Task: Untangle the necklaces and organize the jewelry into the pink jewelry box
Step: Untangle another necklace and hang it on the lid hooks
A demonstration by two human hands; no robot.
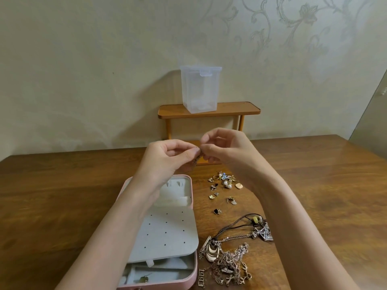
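My left hand [167, 159] and my right hand [226, 149] meet above the table and pinch a small dark piece of jewelry [198, 156] between their fingertips; its shape is mostly hidden by the fingers. Below my left forearm lies the open pink jewelry box [188, 275], with a white perforated earring panel [167, 233] and white compartments. A tangled pile of silver necklaces [228, 262] with pendants lies right of the box near the front edge. Small earrings and rings [224, 183] are scattered behind the pile.
A small wooden shelf [209, 110] stands against the wall at the back, with a clear plastic container [200, 88] on top. Bare wooden table [62, 195] stretches left and right of the hands.
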